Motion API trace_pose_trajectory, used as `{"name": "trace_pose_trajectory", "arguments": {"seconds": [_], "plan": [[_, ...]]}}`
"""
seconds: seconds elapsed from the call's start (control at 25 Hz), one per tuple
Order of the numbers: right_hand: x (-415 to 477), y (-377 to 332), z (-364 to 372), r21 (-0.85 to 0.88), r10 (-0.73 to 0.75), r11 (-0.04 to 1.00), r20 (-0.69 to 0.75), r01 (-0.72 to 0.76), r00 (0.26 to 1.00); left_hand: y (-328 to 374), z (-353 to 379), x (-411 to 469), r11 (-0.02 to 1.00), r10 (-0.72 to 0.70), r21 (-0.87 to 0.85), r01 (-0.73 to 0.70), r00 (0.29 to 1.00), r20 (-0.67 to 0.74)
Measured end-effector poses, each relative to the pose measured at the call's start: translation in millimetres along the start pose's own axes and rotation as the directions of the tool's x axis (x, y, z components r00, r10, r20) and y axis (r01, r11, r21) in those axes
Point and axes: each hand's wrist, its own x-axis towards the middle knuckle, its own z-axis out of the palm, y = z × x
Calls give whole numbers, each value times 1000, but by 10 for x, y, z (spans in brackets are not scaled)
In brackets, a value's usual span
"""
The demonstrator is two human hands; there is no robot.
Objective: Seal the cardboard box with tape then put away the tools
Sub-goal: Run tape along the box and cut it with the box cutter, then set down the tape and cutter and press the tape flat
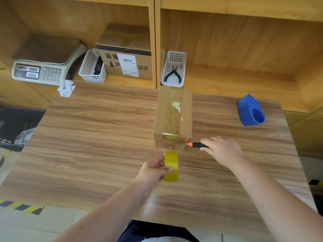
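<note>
Head view shows the left hand [153,169] closed around a yellow tape roll [171,166], thumb on the near side of the roll and fingers curled over its left face, holding it upright on edge just above the table [90,137]. A strip of clear tape runs from the roll up to the near end face of the cardboard box [173,117], where it is stuck down and carries on along the top seam. The right hand [222,148] grips a cutter with a black handle and orange collar [198,144], fingers wrapped over the handle, with the tip pointing left and touching the lower right corner of the box's near face, beside the tape.

The box stands lengthwise near the middle of the table, its far end close to the far edge. A blue tape dispenser [250,111] lies toward the far right corner, well apart from the box. Beyond the far edge, on the shelf, a white basket [174,70] holds pliers [173,74], with a second white basket [92,67], a labelled carton [127,62] and a weighing scale [43,65] to its left.
</note>
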Motion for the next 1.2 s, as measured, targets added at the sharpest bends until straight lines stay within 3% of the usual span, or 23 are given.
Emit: {"name": "trace_pose_trajectory", "arguments": {"seconds": [0.12,0.2,0.24,0.32,0.4,0.48,0.6,0.76,0.88,1.04,1.2], "plan": [[-147,57,117,91,73,993,73,-80,995,-46,-66,-7,997,42,72,-41,999,-15],[-253,-18,266,289,156,940,100,-179,983,-100,-153,26,947,99,310,-84,995,-33],[-300,-77,355,401,195,885,137,-235,971,-127,-187,42,863,130,497,-92,991,-42],[-383,-243,555,565,240,755,233,-332,942,-189,-237,62,579,201,811,-89,979,-35],[-446,-429,757,662,276,633,293,-402,915,-211,-239,44,308,225,945,-112,973,42],[-493,-574,883,680,298,558,372,-477,879,-258,-243,66,133,187,984,-118,978,92],[-528,-714,1025,544,285,671,437,-503,853,-344,-291,151,-73,133,990,-121,983,130],[-505,-810,1114,421,344,773,351,-475,871,-438,-324,236,-304,97,936,-176,972,214],[-511,-824,1133,310,325,848,335,-429,884,-494,-393,259,-372,66,900,-227,961,270],[-541,-831,1140,163,260,936,279,-312,925,-435,-480,216,-417,132,843,-340,895,426],[-582,-756,1143,95,185,971,290,-220,939,-163,-691,174,-302,324,875,-378,822,467]]}}
